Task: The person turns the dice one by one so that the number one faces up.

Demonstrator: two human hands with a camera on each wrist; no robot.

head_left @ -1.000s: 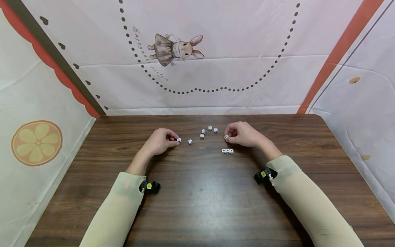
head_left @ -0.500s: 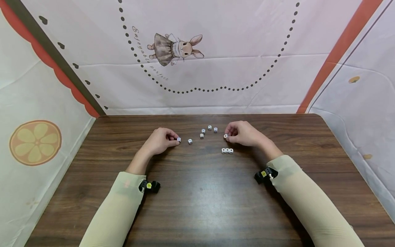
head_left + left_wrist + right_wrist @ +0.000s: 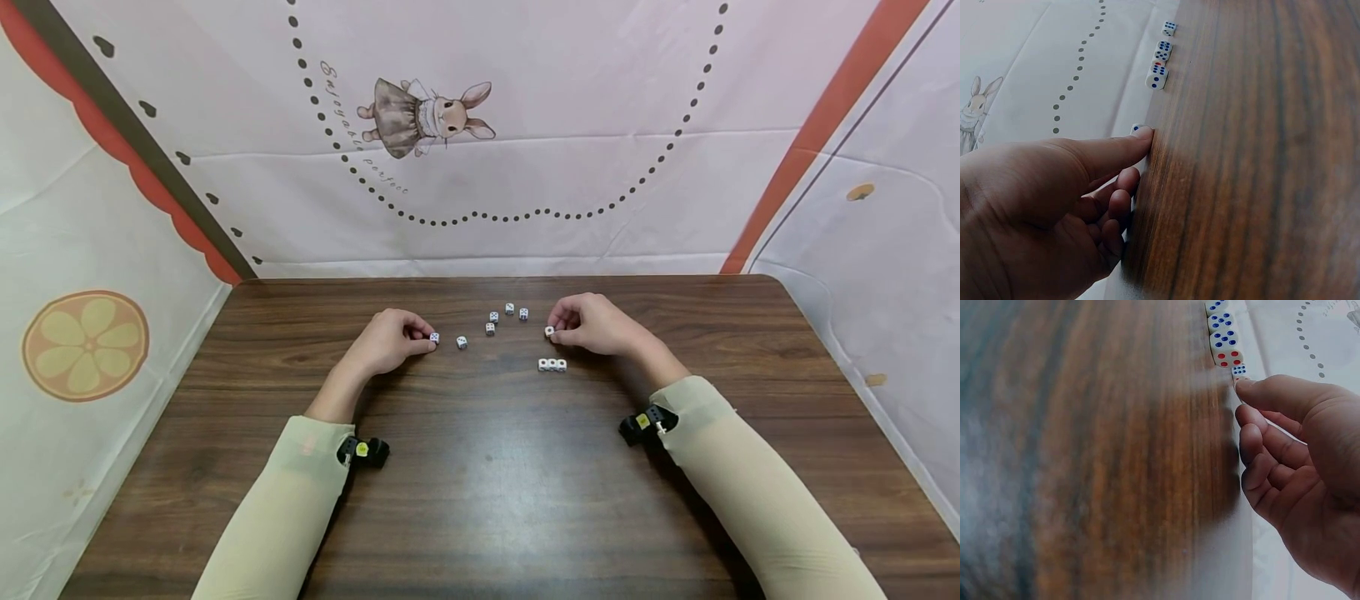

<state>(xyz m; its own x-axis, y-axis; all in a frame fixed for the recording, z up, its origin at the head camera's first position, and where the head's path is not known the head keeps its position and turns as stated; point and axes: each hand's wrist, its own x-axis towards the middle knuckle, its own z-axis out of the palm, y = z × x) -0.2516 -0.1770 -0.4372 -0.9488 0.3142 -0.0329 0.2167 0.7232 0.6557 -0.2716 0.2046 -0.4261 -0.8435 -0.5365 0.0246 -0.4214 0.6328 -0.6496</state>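
My left hand (image 3: 390, 340) pinches a small white die (image 3: 434, 338) between thumb and fingers at the tabletop; in the left wrist view the thumb covers most of that die (image 3: 1137, 128). Just right of it lies a loose die (image 3: 462, 342). On the other side, my right hand (image 3: 592, 323) pinches another white die (image 3: 550, 332), mostly behind the thumb in the right wrist view. Nearer than the right hand, a row of 3 touching dice (image 3: 552, 365) lies on the wood. Between the hands sit several scattered dice (image 3: 493, 317), apart from both hands.
The brown wood-grain table (image 3: 480, 517) spreads out in front of me. A pale cloth wall (image 3: 570, 183) with a rabbit print (image 3: 427, 121) rises along its back edge. Other cloth walls stand at left and right. Black wrist cameras (image 3: 363, 452) sit on both sleeves.
The die in my right hand has turned slightly and shifted a little between the fingertips. My left hand and the loose dice look unmoved.
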